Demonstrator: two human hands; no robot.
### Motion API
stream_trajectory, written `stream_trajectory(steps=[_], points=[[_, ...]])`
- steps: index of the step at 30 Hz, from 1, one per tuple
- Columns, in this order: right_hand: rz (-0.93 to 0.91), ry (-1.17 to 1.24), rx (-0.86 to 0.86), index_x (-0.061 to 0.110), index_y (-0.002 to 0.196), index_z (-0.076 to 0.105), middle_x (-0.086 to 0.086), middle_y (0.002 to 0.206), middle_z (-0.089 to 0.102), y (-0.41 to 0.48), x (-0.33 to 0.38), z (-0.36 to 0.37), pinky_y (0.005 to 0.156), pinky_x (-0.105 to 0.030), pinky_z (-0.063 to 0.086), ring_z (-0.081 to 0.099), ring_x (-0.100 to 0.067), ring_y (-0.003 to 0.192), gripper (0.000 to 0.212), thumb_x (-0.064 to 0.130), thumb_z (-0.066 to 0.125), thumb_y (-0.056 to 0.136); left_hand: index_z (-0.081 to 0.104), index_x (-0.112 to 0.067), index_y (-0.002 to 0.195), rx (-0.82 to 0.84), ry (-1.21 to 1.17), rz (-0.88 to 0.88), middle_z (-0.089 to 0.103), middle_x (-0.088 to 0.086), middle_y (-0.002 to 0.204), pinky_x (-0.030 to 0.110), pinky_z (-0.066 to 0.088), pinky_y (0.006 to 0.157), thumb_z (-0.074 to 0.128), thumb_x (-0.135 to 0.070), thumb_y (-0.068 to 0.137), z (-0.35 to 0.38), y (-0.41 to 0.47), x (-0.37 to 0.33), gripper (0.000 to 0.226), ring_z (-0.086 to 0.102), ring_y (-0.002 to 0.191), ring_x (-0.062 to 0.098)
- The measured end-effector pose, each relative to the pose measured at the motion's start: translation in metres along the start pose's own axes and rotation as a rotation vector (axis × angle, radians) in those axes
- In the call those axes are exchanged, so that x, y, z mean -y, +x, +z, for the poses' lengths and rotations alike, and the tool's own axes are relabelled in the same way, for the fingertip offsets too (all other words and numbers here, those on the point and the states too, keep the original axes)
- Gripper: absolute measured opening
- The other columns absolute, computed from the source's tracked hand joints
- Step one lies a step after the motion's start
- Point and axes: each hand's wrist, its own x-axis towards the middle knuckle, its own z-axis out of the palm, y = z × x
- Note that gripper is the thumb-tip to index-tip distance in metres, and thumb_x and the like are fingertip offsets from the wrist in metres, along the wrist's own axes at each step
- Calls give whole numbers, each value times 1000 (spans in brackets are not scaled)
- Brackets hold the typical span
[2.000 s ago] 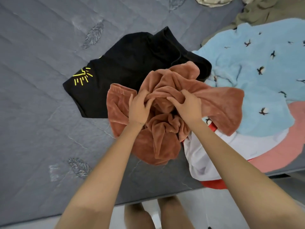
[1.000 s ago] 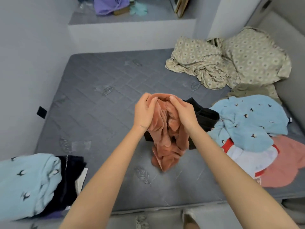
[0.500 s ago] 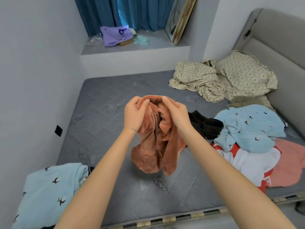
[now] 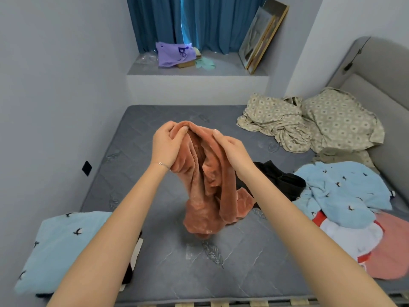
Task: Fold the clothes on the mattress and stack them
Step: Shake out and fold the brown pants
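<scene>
Above the middle of the mattress (image 4: 155, 262), the rust fleece garment (image 4: 205, 196) hangs limp and bunched, its top hem pinched by the left grip (image 4: 166, 145) at eleven o'clock and the right grip (image 4: 232, 151) at one o'clock; it looks soft, light and unslippery, probably best held at the hem corners.

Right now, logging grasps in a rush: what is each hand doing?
Left hand: closed, fingers gripping the rust-brown fleece garment.
Right hand: closed, gripping the same garment.
</scene>
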Motion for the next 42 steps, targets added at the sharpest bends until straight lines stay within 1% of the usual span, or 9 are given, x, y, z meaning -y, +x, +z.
stream_trajectory(steps=[2, 5, 8, 11, 17, 22, 27, 37, 42], points=[[71, -50, -9, 8, 100, 74, -11, 100, 73, 6, -10, 5, 90, -37, 54, 68, -24, 98, 56, 58, 51, 94, 61, -6, 76, 36, 19, -31, 58, -5, 68, 12, 38, 61, 62, -19, 91, 1, 0, 11, 20, 50, 63, 1], [187, -88, -32, 22, 92, 73, 9, 88, 69, 18, -27, 18, 77, -23, 48, 63, -7, 86, 49, 60, 43, 96, 60, -5, 77, 127, 101, -53, 59, 1, 73, 19, 39, 66, 61, -20, 92, -1, 1, 36, 21, 54, 72, 14], [245, -154, -88, 6, 85, 71, 2, 81, 66, 30, -49, 38, 78, -30, 45, 61, -13, 80, 61, 60, 44, 96, 59, -10, 74, 227, 169, -69, 57, -4, 68, 19, 35, 64, 61, -21, 92, -8, 2, 68, 21, 53, 72, 17], [245, -176, -154, 13, 63, 51, 1, 64, 51, 36, -68, 62, 67, -32, 38, 49, -15, 67, 54, 56, 48, 96, 61, -10, 77, 319, 231, -87, 59, -4, 71, 26, 35, 66, 61, -24, 93, -17, 5, 104, 21, 54, 74, 17], [244, -219, -233, 24, 53, 29, 12, 45, 28, 47, -99, 91, 57, -28, 26, 29, -10, 53, 54, 42, 56, 96, 61, -6, 83, 406, 214, -184, 63, 3, 78, 31, 39, 71, 59, -22, 94, -12, 10, 147, 20, 56, 78, 21], [255, -246, -216, 19, 56, 33, -1, 60, 32, 52, -126, 93, 64, -33, 28, 34, -15, 63, 50, 37, 58, 96, 60, -7, 80, 412, 187, -257, 63, 5, 77, 25, 37, 66, 62, -21, 91, -2, -1, 177, 18, 56, 76, 21], [305, -258, -144, 18, 58, 35, -4, 61, 32, 47, -167, 95, 62, -32, 27, 33, -15, 64, 48, 33, 60, 96, 60, -5, 83, 457, 207, -357, 63, 4, 79, 34, 41, 74, 61, -18, 92, 11, -25, 214, 16, 57, 79, 24], [438, -248, -109, 21, 52, 31, 11, 50, 27, 20, -278, 104, 50, -21, 26, 26, -5, 50, 54, 26, 66, 93, 59, -7, 82, 519, 252, -575, 67, 10, 85, 41, 48, 80, 63, -21, 90, 41, -92, 297, 17, 61, 84, 30], [573, -270, -16, 19, 49, 31, 6, 50, 32, 12, -328, 105, 55, -21, 28, 32, -5, 54, 57, 27, 67, 93, 59, -9, 82, 591, 318, -608, 62, 2, 74, 33, 40, 67, 61, -31, 91, 49, -138, 329, 24, 56, 71, 18]])
